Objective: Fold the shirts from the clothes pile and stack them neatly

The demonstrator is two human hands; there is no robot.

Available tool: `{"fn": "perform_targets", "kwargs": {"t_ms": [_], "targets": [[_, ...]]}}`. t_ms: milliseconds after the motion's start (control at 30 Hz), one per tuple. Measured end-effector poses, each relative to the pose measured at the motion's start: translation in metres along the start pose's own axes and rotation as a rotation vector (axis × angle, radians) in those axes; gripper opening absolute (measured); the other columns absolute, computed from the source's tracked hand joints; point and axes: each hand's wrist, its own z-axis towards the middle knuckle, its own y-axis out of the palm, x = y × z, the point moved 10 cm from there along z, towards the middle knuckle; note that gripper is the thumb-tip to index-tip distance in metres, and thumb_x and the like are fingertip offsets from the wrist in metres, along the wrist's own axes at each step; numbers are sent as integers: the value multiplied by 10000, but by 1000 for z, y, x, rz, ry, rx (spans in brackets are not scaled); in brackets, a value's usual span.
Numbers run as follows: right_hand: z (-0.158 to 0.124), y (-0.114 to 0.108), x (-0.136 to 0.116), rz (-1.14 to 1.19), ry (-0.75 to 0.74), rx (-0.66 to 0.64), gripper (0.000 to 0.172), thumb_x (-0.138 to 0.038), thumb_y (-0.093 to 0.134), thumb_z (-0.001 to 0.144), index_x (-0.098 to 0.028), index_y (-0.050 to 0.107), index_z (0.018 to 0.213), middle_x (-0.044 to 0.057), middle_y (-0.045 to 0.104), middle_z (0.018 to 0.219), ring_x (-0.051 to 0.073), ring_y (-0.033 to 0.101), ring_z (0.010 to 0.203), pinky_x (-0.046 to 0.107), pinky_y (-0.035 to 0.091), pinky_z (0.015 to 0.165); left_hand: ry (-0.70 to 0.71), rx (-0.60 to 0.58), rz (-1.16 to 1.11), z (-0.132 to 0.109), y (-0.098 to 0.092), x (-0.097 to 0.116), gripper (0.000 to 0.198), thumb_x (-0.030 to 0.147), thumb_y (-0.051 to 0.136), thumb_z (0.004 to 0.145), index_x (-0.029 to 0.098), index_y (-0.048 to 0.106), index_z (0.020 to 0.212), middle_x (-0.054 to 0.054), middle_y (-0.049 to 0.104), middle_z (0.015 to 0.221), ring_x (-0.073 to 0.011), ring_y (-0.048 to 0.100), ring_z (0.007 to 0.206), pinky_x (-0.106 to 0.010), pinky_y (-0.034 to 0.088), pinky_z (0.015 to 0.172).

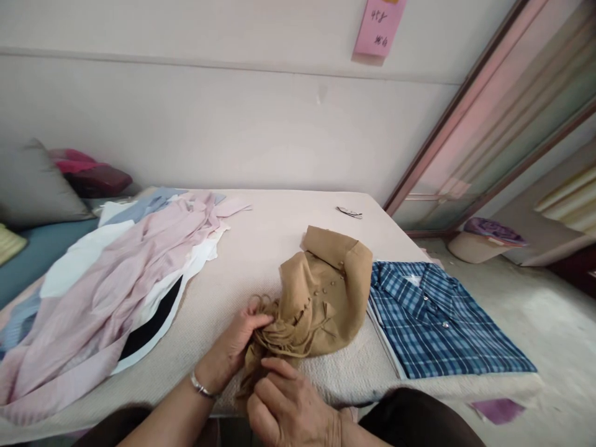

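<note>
A tan fringed garment [326, 298] with small buttons lies bunched on the cream bed cover [279, 230]. My left hand [235, 347], with a silver bracelet on the wrist, pinches the garment's fringed edge at its near left side. Just below it, my right hand [288, 406] is closed on the same fringed hem near the bed's front edge. Both hands touch the cloth.
A folded blue plaid shirt [437, 323] lies right of the tan garment. A heap of pink, white and light blue clothes [116, 285] covers the bed's left side. Glasses [349, 212] lie at the far edge. Cushions [37, 186] sit far left. A basket [484, 239] stands on the floor.
</note>
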Motion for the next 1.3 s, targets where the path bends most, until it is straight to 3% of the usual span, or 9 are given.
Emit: {"fn": "perform_targets", "kwargs": {"t_ms": [167, 367, 500, 733, 867, 967, 1100, 1200, 1300], "targets": [[-1, 11, 3, 26, 51, -52, 250, -129, 413, 936, -131, 625, 1070, 129, 700, 1079, 214, 624, 1029, 432, 427, 1128, 416, 300, 151, -23, -46, 81, 382, 218, 882, 651, 194, 675, 972, 3, 721, 899, -173, 681, 841, -255, 528, 801], [-19, 52, 20, 79, 233, -284, 244, -156, 513, 903, -142, 570, 1140, 119, 662, 1083, 226, 597, 1009, 440, 418, 1101, 107, 417, -328, -4, -66, 44, 189, 348, 688, 835, 161, 673, 864, -50, 729, 792, -220, 714, 771, -343, 582, 766], [-27, 65, 30, 31, 296, -374, 80, -170, 525, 925, -193, 550, 997, 69, 616, 929, 207, 551, 818, 383, 474, 869, 277, 427, -328, -8, -64, 65, 251, 383, 591, 901, 160, 706, 905, -53, 742, 822, -224, 717, 820, -347, 582, 812], [-28, 17, 108, -79, 641, -153, 151, -199, 399, 1024, -211, 517, 931, 42, 595, 856, 182, 553, 716, 312, 381, 639, 356, 229, 218, -16, -37, 72, 292, 462, 731, 822, 172, 708, 810, -25, 699, 839, -207, 622, 850, -287, 507, 810], [-38, -8, 157, -37, 890, -35, 227, -365, 401, 1062, -194, 530, 1137, 66, 670, 986, 177, 630, 752, 287, 397, 643, 335, -63, 659, -28, 10, 59, 358, 481, 612, 929, 179, 716, 766, -21, 637, 746, -193, 550, 764, -281, 435, 728], [-48, 2, 172, -11, 1018, -128, 340, -455, 499, 1019, -198, 509, 1242, 59, 706, 999, 174, 642, 705, 275, 371, 613, 314, -238, 832, -39, 39, 49, 392, 480, 554, 961, 182, 757, 808, -26, 634, 726, -192, 537, 739, -282, 401, 710], [-58, 29, 173, -81, 1036, -384, 94, -213, 504, 943, -204, 581, 995, 45, 702, 855, 178, 621, 675, 278, 272, 575, 308, -275, 868, -41, 47, 45, 416, 460, 506, 976, 187, 767, 800, -32, 654, 726, -197, 551, 739, -291, 406, 727], [-66, 14, 186, -32, 1101, -293, 115, -169, 467, 898, -211, 570, 870, 19, 642, 718, 167, 567, 617, 279, 274, 574, 340, -144, 809, -34, 25, 57, 421, 463, 506, 977, 186, 751, 777, -40, 689, 779, -205, 595, 802, -295, 430, 784], [-80, -35, 210, 133, 1209, 110, 162, -300, 457, 930, -218, 575, 855, -1, 599, 681, 172, 554, 644, 270, 367, 604, 478, 243, 558, -32, -32, 93, 379, 461, 581, 923, 178, 709, 707, -48, 696, 774, -210, 622, 810, -305, 467, 811]]}}
